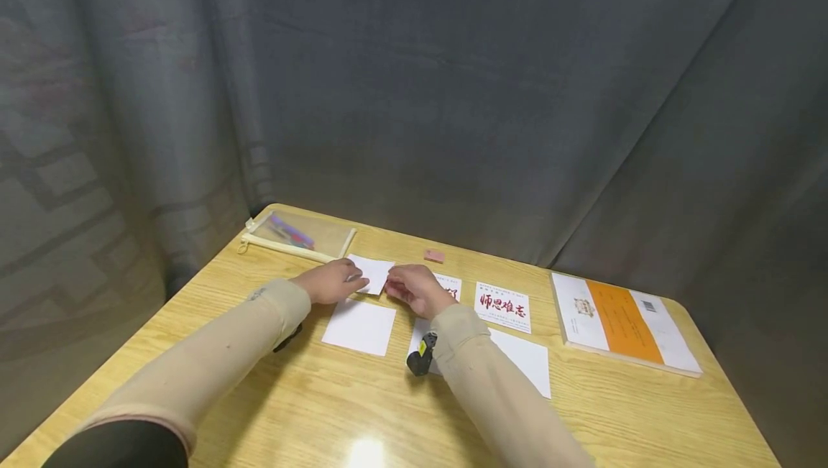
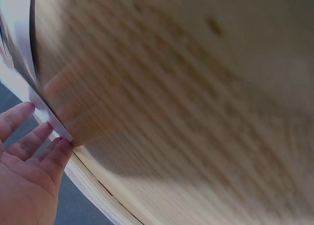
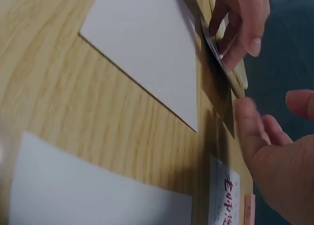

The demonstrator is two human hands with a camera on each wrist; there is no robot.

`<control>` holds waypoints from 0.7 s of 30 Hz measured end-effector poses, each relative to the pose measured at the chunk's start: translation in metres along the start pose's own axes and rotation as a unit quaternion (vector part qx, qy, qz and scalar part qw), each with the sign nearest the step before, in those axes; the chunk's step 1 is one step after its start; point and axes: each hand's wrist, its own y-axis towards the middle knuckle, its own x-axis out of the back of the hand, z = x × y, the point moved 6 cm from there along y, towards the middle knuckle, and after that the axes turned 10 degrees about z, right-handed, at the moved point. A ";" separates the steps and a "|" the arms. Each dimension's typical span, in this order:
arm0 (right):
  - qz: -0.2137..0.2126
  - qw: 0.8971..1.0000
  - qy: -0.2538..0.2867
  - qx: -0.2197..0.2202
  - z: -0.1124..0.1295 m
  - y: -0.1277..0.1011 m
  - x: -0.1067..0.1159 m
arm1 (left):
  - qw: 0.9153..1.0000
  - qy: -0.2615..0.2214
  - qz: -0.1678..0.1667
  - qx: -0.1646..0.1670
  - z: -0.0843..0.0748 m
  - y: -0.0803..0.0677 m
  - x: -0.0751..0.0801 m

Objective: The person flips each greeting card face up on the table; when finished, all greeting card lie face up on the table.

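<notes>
- Head view: your left hand (image 1: 330, 282) holds the left side of the squarish white paper card (image 1: 375, 274), near the translucent zip pouch with cream edges (image 1: 323, 234), at the far part of the light wooden worktop (image 1: 323, 396). Your right hand (image 1: 419, 290) is at the right edge; it is good to keep both sides level.
- Same view: a blank white card (image 1: 359, 328) lies flat, a little nearer to you; please do not let your sleeves drag on it.
- Left wrist view: your left hand pinches the paper card at its edge, tilted off the worktop. Pinch lightly, so it does not bend.
- Right wrist view: your right hand is relaxed, thumb apart, index fingertip by the edge; I cannot tell if it presses. Guide with this fingertip only.
</notes>
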 end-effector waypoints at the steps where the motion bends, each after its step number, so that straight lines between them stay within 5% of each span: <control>1: -0.005 1.000 0.004 0.008 0.000 0.001 -0.001 | 1.000 -0.001 -0.002 -0.001 0.000 0.000 0.001; 12: -0.058 0.997 -0.021 0.036 -0.005 0.000 -0.006 | 1.000 -0.006 -0.011 -0.026 -0.007 -0.003 0.002; 21: -0.051 0.998 0.003 0.031 0.001 -0.005 0.023 | 1.000 0.021 -0.011 -0.020 -0.002 -0.006 0.008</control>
